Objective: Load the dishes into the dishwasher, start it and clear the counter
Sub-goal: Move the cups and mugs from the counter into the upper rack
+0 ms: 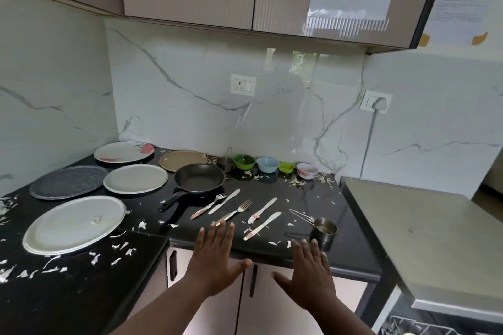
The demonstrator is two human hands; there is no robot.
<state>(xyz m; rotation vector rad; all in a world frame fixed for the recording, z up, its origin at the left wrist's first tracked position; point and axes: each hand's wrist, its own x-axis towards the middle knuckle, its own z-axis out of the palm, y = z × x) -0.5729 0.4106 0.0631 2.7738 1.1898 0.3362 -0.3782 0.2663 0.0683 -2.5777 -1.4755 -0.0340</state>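
Both hands, left and right, hover flat, fingers spread, holding nothing; dishwasher rack at five o'clock is cut off

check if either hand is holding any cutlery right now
No, the left hand and right hand are both spread flat with straight fingers and hold nothing, while the forks and knives lie on the counter.

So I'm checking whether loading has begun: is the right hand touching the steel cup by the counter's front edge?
Apart. The head view shows the right hand open, fingertips short of the steel cup, with black counter showing between.
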